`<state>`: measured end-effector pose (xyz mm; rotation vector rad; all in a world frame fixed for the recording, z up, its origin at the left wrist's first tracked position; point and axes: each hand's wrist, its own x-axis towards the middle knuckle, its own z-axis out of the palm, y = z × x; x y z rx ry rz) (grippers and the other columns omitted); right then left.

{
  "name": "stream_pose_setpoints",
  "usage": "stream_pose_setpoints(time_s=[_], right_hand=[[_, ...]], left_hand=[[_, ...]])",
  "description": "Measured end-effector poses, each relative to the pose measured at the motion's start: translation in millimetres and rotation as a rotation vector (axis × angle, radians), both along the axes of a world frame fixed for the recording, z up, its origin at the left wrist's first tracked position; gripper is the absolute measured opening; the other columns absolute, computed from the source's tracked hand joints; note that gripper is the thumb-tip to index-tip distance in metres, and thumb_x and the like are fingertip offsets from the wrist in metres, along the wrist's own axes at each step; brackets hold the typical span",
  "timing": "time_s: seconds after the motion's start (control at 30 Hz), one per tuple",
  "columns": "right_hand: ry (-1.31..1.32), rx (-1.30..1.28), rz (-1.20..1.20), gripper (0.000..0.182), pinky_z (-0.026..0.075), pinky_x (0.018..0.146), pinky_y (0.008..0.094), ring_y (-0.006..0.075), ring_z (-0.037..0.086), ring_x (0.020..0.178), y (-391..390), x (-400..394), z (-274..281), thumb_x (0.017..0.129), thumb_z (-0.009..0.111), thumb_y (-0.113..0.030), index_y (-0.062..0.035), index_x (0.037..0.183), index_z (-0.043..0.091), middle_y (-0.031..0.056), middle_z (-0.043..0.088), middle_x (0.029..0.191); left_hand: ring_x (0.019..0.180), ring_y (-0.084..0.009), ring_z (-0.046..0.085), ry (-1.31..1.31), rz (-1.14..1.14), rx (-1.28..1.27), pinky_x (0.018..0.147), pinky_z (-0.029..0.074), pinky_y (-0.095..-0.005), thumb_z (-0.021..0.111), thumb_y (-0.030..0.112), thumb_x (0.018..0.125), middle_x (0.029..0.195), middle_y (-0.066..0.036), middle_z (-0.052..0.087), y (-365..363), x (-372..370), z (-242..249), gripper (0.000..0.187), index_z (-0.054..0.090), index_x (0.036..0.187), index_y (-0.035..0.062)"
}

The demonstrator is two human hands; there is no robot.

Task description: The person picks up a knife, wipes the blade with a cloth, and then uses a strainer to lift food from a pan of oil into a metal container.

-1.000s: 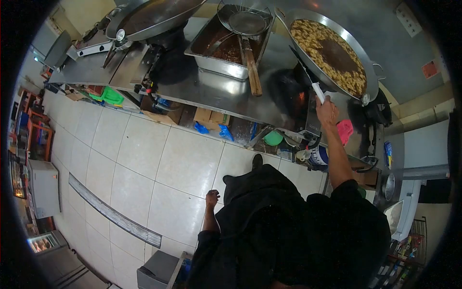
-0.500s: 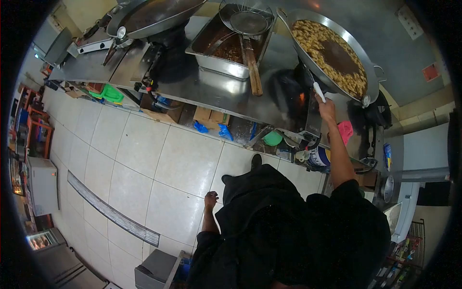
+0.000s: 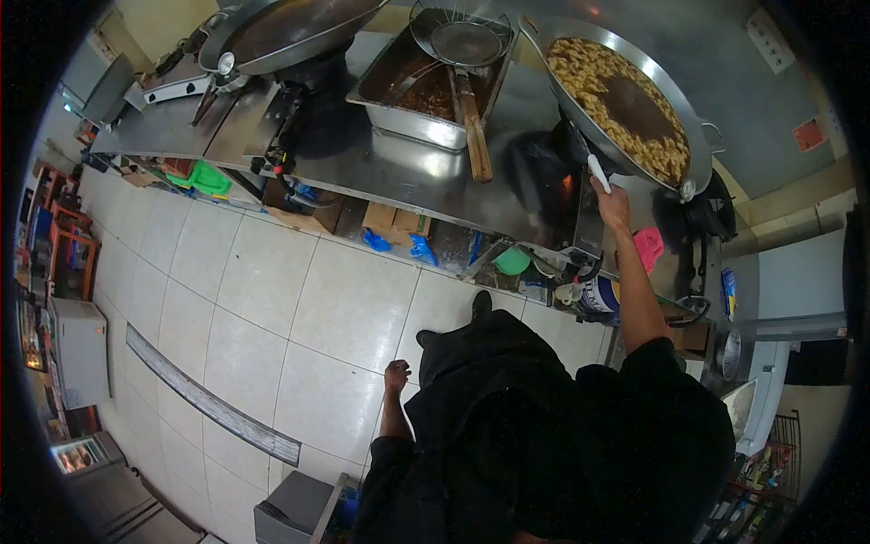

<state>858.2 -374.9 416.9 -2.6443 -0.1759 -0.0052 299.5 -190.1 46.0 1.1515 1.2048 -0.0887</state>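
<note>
Head view: the right hand [image 3: 613, 207] sits near two o'clock, its fingers wrapped round a white handle [image 3: 598, 172]. That handle lies just below the near edge of a big wok [image 3: 700, 163] between one and two o'clock, its far end lost in shadow. Pale chunks of food [image 3: 573, 63] crowd the wok, ringing a brown middle. Near seven o'clock the left hand [image 3: 397, 376] hangs over the tiled floor [image 3: 344, 299], beside the black clothing [image 3: 526, 408], fingers loosely curled; it is small here, and whether it grips anything I cannot tell. On the steel counter [image 3: 399, 177], about twelve o'clock, stands a metal tray [image 3: 421, 127] with dark bits inside. A strainer [image 3: 467, 43] rests across it, its wooden handle [image 3: 473, 136] pointing toward six. Another wok [image 3: 299, 41] stands at eleven, and a pink cloth [image 3: 647, 249] lies near three.
</note>
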Motion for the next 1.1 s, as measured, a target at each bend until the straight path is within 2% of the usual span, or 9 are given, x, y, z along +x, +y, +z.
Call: stream_pose_setpoints(time_s=[0.2, 0.3, 0.4, 0.8, 0.9, 1.1], right_hand=[[-0.019, -0.004, 0.015, 0.063, 0.043, 0.071, 0.044, 0.0416, 0.059, 0.079, -1.2, 1.8, -3.1, 0.082, 0.052, -0.057, 0.0056, 0.083, 0.062, 0.0262, 0.06, 0.076], [0.027, 0.0, 0.015, 0.063, 0.043, 0.074, 0.0455, 0.0403, 0.06, 0.082, -0.5, 1.2, -1.2, 0.082, 0.052, -0.057, 0.0051, 0.085, 0.061, 0.0252, 0.061, 0.079], [-0.004, 0.035, 0.018, 0.064, 0.042, 0.07, 0.0445, 0.0423, 0.059, 0.079, 1.0, -1.9, -0.4, 0.082, 0.052, -0.057, 0.0064, 0.08, 0.061, 0.0265, 0.06, 0.076], [0.0, 0.053, 0.025, 0.063, 0.042, 0.069, 0.0441, 0.0393, 0.059, 0.073, 1.5, -3.0, 1.1, 0.082, 0.053, -0.056, 0.0057, 0.079, 0.06, 0.0243, 0.059, 0.072], [0.044, 0.027, 0.019, 0.06, 0.042, 0.074, 0.0448, 0.041, 0.059, 0.083, 1.3, -2.3, 2.6, 0.083, 0.053, -0.055, 0.0047, 0.084, 0.061, 0.026, 0.061, 0.081], [0.068, 0.02, -0.006, 0.06, 0.042, 0.074, 0.0451, 0.041, 0.059, 0.084, -0.9, 3.5, -3.7, 0.082, 0.053, -0.056, 0.0039, 0.084, 0.062, 0.0255, 0.061, 0.082]], left_hand=[[0.07, -0.0187, 0.067, -0.019, 0.025, -0.013, 0.051, 0.049, -0.0274, 0.053, 0.014, 0.086, 0.085, -0.01, 0.065, -4.9, -3.9, 1.8, 0.021, 0.058, 0.102, 0.0007], [0.069, -0.0187, 0.067, -0.021, 0.027, -0.006, 0.05, 0.048, -0.0268, 0.054, 0.014, 0.085, 0.085, -0.011, 0.065, -5.1, -5.2, -1.5, 0.021, 0.058, 0.102, 0.0011], [0.069, -0.0188, 0.067, -0.018, 0.02, 0.001, 0.049, 0.048, -0.0263, 0.054, 0.014, 0.085, 0.086, -0.011, 0.065, -4.5, -5.9, -3.7, 0.022, 0.058, 0.102, 0.0011], [0.07, -0.0192, 0.067, -0.009, 0.035, -0.014, 0.049, 0.049, -0.0266, 0.055, 0.014, 0.085, 0.085, -0.012, 0.065, -3.9, -2.1, 2.5, 0.022, 0.057, 0.101, -0.0003], [0.069, -0.0189, 0.067, -0.026, 0.051, -0.015, 0.049, 0.048, -0.0264, 0.055, 0.014, 0.085, 0.085, -0.012, 0.065, -5.9, -2.7, 2.5, 0.022, 0.057, 0.101, -0.0002], [0.067, -0.0177, 0.066, -0.026, 0.069, -0.043, 0.048, 0.047, -0.0259, 0.054, 0.015, 0.085, 0.082, -0.01, 0.065, -7.0, -3.2, -5.0, 0.021, 0.058, 0.1, 0.0005]])
